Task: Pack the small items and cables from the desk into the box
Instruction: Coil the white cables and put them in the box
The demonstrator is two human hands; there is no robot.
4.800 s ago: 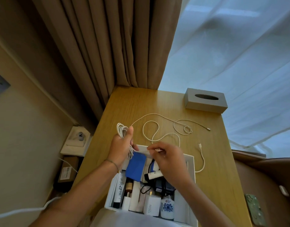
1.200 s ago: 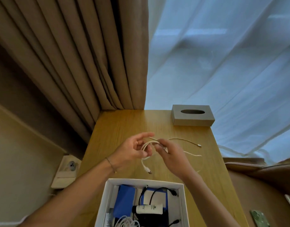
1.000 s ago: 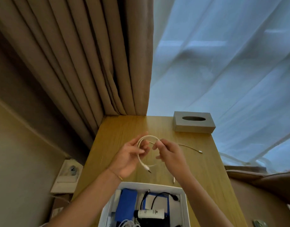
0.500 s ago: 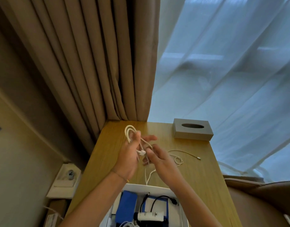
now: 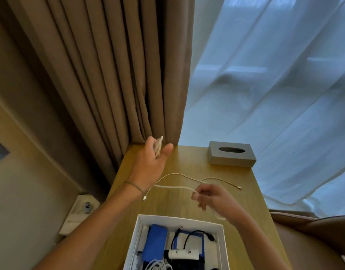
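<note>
On the wooden worktop (image 5: 187, 162) at mid-frame, my left hand (image 5: 152, 162) grips the white cable (image 5: 175, 187) coils high while my right hand (image 5: 208, 195) pinches its slack taut for winding above the box (image 5: 223, 242).

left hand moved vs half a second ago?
Yes. The left hand, holding white cable loops, has gone away from the box toward the desk's far edge by the brown curtain.

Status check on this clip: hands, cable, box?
Left hand grips coiled white cable; right hand pinches its slack. Box open, part-filled. Nothing blocking.
</note>
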